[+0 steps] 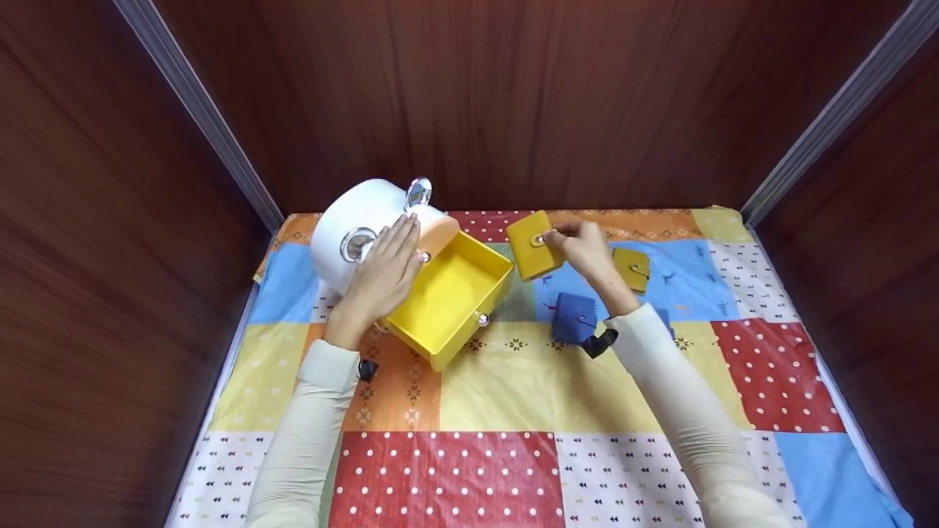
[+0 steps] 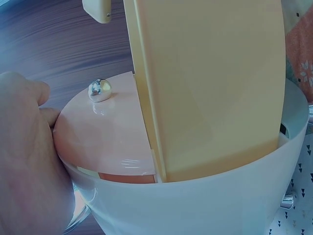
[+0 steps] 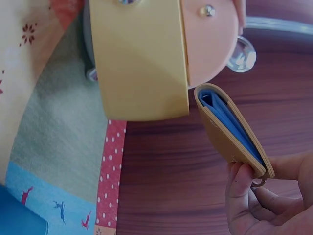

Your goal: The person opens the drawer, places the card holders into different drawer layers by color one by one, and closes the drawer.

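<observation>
My right hand [image 1: 587, 253] pinches a small yellow wallet [image 1: 534, 247] by its snap-tab edge, held up to the right of the pulled-out drawer. Blue inner layers show between the covers of the wallet [image 3: 230, 127] in the right wrist view. Flat on top of a white rounded drawer box [image 1: 367, 205] lies my left hand [image 1: 385, 268], its fingers straight. The box's yellow drawer [image 1: 447, 293] stands pulled out with nothing inside. Above it, the peach drawer [image 2: 105, 127] with a silver knob is closed.
A blue wallet [image 1: 574, 317] and a mustard wallet [image 1: 631, 268] lie on the patchwork cloth [image 1: 499, 381] near the right forearm. Another blue item [image 1: 665, 320] is mostly hidden by the right sleeve. Brown wood-look panels [image 1: 469, 103] close off the back and sides.
</observation>
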`<action>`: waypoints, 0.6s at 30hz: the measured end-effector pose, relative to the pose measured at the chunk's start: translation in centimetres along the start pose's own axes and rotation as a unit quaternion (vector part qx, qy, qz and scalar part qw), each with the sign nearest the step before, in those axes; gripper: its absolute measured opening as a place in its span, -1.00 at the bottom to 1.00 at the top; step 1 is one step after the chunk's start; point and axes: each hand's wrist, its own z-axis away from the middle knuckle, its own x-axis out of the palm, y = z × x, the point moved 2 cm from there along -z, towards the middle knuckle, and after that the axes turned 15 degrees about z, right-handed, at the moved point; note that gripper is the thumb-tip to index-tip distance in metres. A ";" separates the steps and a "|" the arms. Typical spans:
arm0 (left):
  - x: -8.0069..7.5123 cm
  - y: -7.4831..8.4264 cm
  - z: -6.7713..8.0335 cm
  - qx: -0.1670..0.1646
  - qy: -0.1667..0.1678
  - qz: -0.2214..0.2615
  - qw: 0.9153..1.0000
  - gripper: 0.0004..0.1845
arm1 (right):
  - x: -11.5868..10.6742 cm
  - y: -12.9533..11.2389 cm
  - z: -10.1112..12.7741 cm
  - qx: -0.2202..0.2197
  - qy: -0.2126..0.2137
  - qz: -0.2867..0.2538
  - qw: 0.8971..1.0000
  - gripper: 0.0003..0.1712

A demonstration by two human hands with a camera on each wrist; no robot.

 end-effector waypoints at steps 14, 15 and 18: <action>-0.1 0.1 0.2 0.009 0.007 0.005 1.000 -0.34 | 1.1 -1.2 0.0 -0.011 -0.015 -0.006 1.000 -0.64; -0.1 0.1 0.1 0.010 0.008 0.006 1.000 -0.34 | 1.2 -1.3 0.0 -0.013 -0.014 -0.004 1.000 -0.64; -0.1 0.1 0.1 0.010 0.009 0.005 1.000 -0.34 | 1.5 -1.6 0.0 -0.017 -0.016 -0.002 1.000 -0.64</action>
